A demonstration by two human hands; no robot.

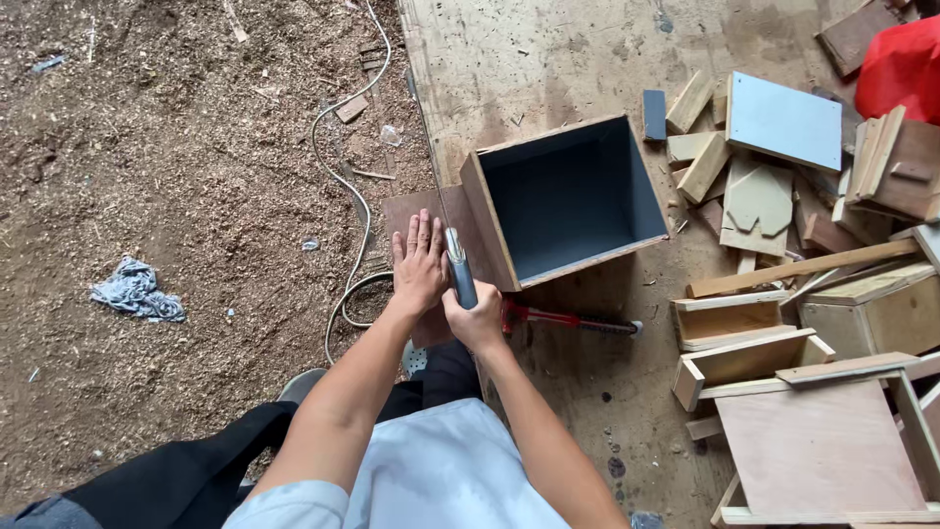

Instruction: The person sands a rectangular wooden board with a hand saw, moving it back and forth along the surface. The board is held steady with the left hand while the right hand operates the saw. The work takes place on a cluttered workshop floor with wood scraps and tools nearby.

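Grey panel (460, 266) standing on edge against open side of grey-lined plywood box (568, 196), on plywood floor sheet (548, 59). Right hand (477, 318) clamped round panel's lower end. Left hand (419, 263) flat, fingers extended, pressed on brown board (411, 211) just left of panel. Red-handled tool (563, 319) behind right hand. Offcuts (759, 196) piled right; sawdust (176, 147), white cable (352, 186) left.
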